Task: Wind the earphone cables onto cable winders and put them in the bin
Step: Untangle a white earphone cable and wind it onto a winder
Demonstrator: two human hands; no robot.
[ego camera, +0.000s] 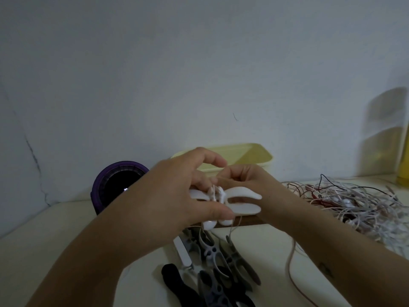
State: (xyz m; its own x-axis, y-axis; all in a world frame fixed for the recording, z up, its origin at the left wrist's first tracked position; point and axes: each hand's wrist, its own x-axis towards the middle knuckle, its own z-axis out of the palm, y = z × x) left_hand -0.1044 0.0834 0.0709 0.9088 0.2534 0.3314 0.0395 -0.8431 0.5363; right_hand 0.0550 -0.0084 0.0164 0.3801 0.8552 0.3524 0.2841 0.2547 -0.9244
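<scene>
Both hands are raised above the tabletop [66, 229], in front of the yellow bin [254, 155]. The left hand [174, 196] grips the white cable winder [241, 197], thumb under it. The right hand [247, 180] pinches the earphone cable [290, 258] just behind the winder; some turns sit on its middle. 1 tangled cable pile [354, 200] lies right. Grey and black winders [212, 251] lie below. A purple container [119, 182] stands left.

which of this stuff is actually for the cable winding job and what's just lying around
Job: white winder in left hand, cable pinched by right hand, tangled cable pile, dark spare winders, yellow bin.
Lying about: purple round object, yellow thing.
</scene>
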